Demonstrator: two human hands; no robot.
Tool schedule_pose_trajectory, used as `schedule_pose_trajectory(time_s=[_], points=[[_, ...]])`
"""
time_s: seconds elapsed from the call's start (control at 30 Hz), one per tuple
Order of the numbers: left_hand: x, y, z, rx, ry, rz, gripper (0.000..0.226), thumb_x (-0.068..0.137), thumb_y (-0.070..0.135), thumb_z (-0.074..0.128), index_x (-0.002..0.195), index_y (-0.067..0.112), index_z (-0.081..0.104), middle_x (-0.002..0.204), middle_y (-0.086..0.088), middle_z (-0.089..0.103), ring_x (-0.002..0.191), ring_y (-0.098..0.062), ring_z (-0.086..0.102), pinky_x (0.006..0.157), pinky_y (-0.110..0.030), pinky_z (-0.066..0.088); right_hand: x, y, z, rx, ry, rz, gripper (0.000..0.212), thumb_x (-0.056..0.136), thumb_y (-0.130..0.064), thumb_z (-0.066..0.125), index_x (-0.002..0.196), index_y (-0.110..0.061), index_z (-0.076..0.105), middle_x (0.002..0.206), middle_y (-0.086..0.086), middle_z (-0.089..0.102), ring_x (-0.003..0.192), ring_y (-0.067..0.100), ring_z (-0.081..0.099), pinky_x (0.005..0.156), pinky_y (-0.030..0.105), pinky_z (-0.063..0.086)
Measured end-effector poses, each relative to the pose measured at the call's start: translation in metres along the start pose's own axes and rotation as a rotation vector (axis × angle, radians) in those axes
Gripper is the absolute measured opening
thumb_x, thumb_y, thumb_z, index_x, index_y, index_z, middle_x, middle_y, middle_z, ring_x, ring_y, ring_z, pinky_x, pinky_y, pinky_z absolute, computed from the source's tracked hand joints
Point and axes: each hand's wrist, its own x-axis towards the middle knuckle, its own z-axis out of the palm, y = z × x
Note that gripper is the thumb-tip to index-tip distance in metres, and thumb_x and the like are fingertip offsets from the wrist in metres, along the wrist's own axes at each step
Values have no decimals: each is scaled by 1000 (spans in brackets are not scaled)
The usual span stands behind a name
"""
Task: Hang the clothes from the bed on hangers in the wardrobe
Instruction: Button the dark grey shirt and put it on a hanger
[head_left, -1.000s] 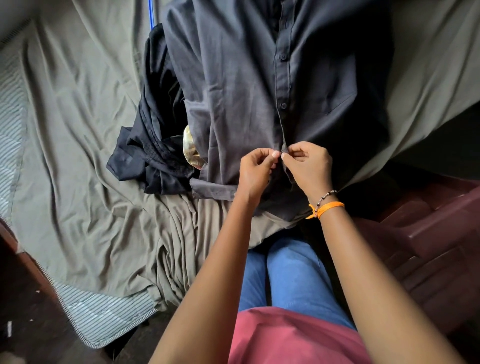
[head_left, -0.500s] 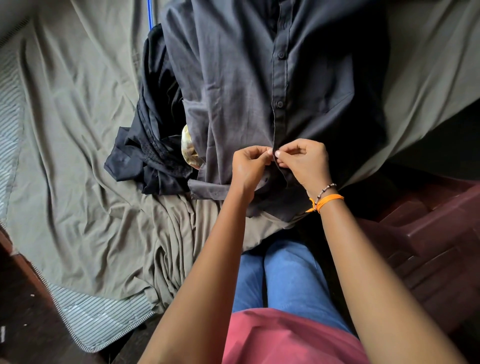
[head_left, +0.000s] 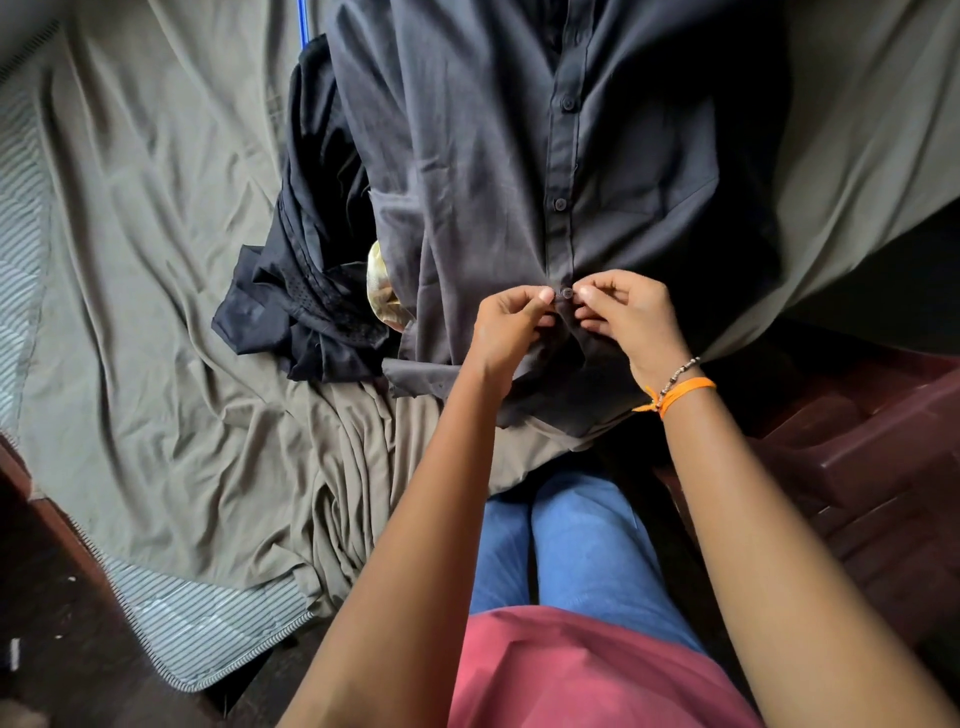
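A bed (head_left: 156, 322) fills most of the view, covered by an olive-grey sheet (head_left: 171, 270) of soft cloth that is rumpled into long folds and bunched near the edge. A striped mattress (head_left: 171, 618) shows under the sheet along the left and the lower corner. A dark grey shirt (head_left: 483, 156) of thin woven cloth lies flat on the bed, front up, with a row of small round buttons down its strip. Just to its left lies a crumpled heap of black clothes (head_left: 306, 291), part of it perforated mesh. A shiny gold piece of cloth (head_left: 382, 291) peeks out between the heap and the shirt. A thin blue rod (head_left: 303, 21) shows at the top edge.

Both forearms reach forward over blue trousers (head_left: 571, 540) and a pink top (head_left: 571, 675). The left hand (head_left: 506, 327) and right hand (head_left: 631, 322) meet at the lower part of the shirt's front strip, fingers curled, each pinching the cloth on its side of one button (head_left: 567, 294). The right wrist wears an orange band (head_left: 680, 392) and a beaded string (head_left: 678, 371).
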Motion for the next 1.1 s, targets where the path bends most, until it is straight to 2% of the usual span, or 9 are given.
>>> schedule_pose_trajectory(time_s=[0.07,0.23,0.4,0.5,0.6,0.73,0.87,0.93,1.1], points=[[0,-11,-4,81,69,49,17,95,5,52,91,8,68,77,5,65,65,3,58,69,-13,46,-3,10,-3,-138,117,-99,9,86,-9,62,93,-15,63,80,-3,61,64,4,56,64,18,47],[-9,-51,-8,504,302,110,17,84,-3,57,89,8,69,94,-8,68,89,-19,63,86,-27,47,-27,50,8,-518,207,-294,38,68,-21,76,96,-9,53,89,1,47,76,13,42,74,22,37],[-7,-62,4,709,203,187,18,85,10,63,102,8,67,104,-8,62,100,-24,59,85,-33,46,-26,65,9,-569,324,-325,17,70,-1,55,87,-5,57,85,10,58,79,29,51,75,31,36],[-2,-64,10,787,211,209,15,85,20,65,96,10,65,101,-5,61,96,-25,60,80,-38,47,-29,66,-3,-561,245,-326,14,77,2,55,86,-5,63,84,9,64,76,25,56,74,35,45],[2,-65,14,881,254,260,14,84,25,65,87,12,65,96,-4,63,90,-26,61,74,-40,47,-36,62,-11,-516,136,-257,8,83,0,59,86,-2,66,74,6,63,67,13,55,68,24,45],[3,-66,11,832,238,266,12,84,24,66,85,12,66,92,-2,63,86,-21,61,67,-31,42,-41,61,-12,-493,97,-185,3,80,-5,69,82,-4,67,69,2,62,56,2,56,63,20,48],[-10,-67,3,539,177,228,8,80,14,72,75,14,65,74,3,62,67,-10,57,66,-23,44,-43,58,-3,-537,168,-269,8,75,-6,74,77,-2,67,72,7,62,62,20,57,64,31,50],[-22,-69,-2,377,123,213,11,80,8,71,73,14,65,69,5,62,63,-7,56,66,-19,45,-46,57,4,-509,151,-227,11,76,-8,74,83,-2,68,72,7,63,62,17,57,64,23,49],[-40,-78,-9,214,85,192,12,83,7,68,73,13,66,73,-4,67,70,-14,60,73,-32,49,-56,58,11,-326,163,-134,11,78,-2,71,88,-2,66,68,-3,59,56,-6,56,58,7,45]])
